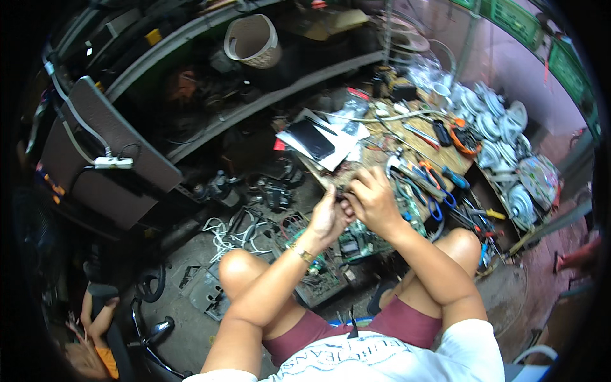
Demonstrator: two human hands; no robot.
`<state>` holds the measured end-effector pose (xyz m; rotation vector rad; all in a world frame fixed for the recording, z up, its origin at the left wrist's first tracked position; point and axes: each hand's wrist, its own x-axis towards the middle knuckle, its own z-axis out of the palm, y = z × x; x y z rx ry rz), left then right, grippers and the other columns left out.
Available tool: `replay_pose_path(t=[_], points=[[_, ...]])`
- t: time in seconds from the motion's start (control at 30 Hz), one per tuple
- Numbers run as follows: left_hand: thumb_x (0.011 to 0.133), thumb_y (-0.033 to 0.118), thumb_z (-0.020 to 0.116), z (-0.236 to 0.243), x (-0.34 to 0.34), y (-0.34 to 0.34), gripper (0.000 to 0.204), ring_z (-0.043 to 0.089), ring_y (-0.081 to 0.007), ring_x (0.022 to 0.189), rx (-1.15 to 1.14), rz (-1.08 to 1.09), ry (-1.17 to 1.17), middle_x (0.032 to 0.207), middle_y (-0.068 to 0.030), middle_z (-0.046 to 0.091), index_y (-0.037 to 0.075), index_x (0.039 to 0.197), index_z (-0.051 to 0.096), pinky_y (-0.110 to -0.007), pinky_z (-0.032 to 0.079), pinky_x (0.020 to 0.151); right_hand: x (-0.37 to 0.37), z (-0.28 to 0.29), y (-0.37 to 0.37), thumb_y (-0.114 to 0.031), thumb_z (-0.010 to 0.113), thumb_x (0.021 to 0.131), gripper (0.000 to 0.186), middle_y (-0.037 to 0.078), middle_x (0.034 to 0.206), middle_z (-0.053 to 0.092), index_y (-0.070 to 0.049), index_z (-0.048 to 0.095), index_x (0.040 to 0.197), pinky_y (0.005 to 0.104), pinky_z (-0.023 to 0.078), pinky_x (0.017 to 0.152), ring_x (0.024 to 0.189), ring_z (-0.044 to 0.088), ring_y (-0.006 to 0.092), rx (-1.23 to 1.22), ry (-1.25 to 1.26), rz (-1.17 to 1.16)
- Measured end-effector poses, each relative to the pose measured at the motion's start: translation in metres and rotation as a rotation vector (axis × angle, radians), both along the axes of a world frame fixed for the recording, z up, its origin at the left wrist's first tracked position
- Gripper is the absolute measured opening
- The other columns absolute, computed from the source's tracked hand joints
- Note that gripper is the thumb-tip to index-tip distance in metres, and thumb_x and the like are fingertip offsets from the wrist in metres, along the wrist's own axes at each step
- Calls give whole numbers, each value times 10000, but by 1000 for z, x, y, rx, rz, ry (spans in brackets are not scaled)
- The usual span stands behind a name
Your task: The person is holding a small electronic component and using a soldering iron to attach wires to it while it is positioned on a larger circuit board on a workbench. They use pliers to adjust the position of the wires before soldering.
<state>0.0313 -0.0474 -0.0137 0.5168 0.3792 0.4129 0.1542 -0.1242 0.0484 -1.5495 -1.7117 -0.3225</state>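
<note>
On the bench [445, 156], an orange bowl [470, 151] holds bits [464, 135]; both hands [327, 218] [377, 202] pinch something dark [340, 193].

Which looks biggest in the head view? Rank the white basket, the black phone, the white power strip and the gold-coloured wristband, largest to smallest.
1. White basket
2. Black phone
3. White power strip
4. Gold-coloured wristband

This is apparent size only; their distances from the camera differ.
</note>
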Motion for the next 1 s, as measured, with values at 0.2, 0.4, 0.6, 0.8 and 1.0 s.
replay_pose_path(t=[0.2, 0.4, 0.6, 0.8, 1.0], points=[[985, 589, 342, -3, -4, 1, 486, 485, -124, 717, -86, -73, -43, 745, 40, 445, 140, 946, 525, -283, 400, 685, 2, -17, 5, -133, 671, 743, 153, 75, 956, 559, -65, 625, 872, 411, 409, 805, 939, 509, 295, -4, -100, -39], [981, 543, 402, 1, -2, 2, 457, 530, -118, 895, -76, -73, 28, 1048, 21, 570, 148, 1146, 563, -311, 429, 741, 12, -23, 2, -118, 700, 740, 135, 88, 938, 561, -59, 622, 832, 416, 418, 801, 932, 511, 311, -85, 89, -16], [971, 506, 462, 0, 0, 10, 400, 459, -116, 807, -124, -110, -77, 941, 36, 528, 143, 1118, 547, -270, 393, 664, 24, -9, 6, -122, 717, 737, 152, 107, 905, 557, -50, 616, 824, 424, 441, 787, 910, 513, 334, -147, 146, 53], [963, 580, 410, -4, 1, 12, 493, 514, -115, 884, -14, -163, 13, 1018, 23, 577, 154, 1157, 563, -279, 414, 701, 29, -12, 7, -153, 692, 774, 161, 112, 951, 537, -37, 624, 862, 435, 427, 830, 954, 495, 328, -233, 237, 67], [957, 453, 541, -21, -10, 24, 449, 543, -147, 849, 728, 9, 701, 1135, -64, 534, 52, 1160, 540, -263, 458, 679, 58, 19, 4, -183, 659, 822, 176, 153, 985, 517, -40, 590, 897, 448, 411, 874, 976, 491, 353, -336, 129, -37]])
